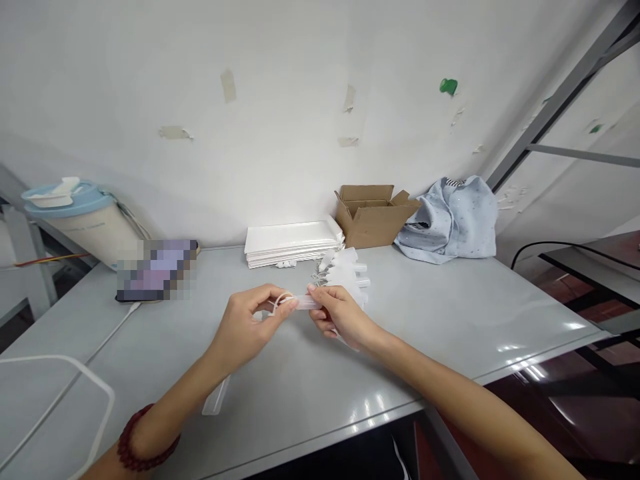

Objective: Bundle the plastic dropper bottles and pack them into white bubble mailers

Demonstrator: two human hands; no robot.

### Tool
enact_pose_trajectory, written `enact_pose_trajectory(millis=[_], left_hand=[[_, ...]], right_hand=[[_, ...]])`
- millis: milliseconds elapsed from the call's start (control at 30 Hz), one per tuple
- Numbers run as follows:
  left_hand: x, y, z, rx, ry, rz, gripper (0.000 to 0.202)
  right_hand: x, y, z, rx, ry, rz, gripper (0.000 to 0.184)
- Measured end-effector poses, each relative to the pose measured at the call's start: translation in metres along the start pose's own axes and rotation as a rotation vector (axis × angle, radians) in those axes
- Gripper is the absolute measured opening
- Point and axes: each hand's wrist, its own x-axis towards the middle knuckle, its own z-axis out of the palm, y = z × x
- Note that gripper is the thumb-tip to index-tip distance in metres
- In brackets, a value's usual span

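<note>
My left hand (247, 325) and my right hand (336, 311) meet above the grey table (450, 313), both pinched on one small translucent white tag (306, 302) with a thin white string loop at its left end. The left fingers grip the loop end, the right fingers the other end. Just behind my right hand lies a pile of similar white tags (347, 270) with strings. A red bead bracelet (143, 443) is on my left wrist. A clear plastic strip (216, 399) lies on the table under my left forearm.
A stack of flat white sheets (293, 243) lies by the wall, beside an open cardboard box (373, 213) and a crumpled light-blue cloth (453, 220). At left are a lidded white bucket (85, 217), a blurred-out object (156, 270) and a white cable (107, 337). A metal frame (560, 100) rises at right.
</note>
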Motion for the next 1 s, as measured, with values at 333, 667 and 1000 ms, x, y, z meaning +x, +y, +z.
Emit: enact_pose_trajectory(millis=[333,667,1000], left_hand=[[0.0054,-0.003,0.0002,-0.132,-0.234,-0.251,0.045],[-0.0017,0.0037,0.004,0.134,-0.173,-0.084,0.026],[0.0025,0.0021,-0.0022,-0.123,-0.315,-0.247,0.041]], right_hand=[[-0.0009,0.0051,0.0024,-0.519,0.199,-0.387,0.026],[0.0019,0.0016,-0.0027,-0.211,0.119,-0.082,0.042],[-0.0045,-0.0039,0.0041,-0.3,0.196,-0.236,0.036]])
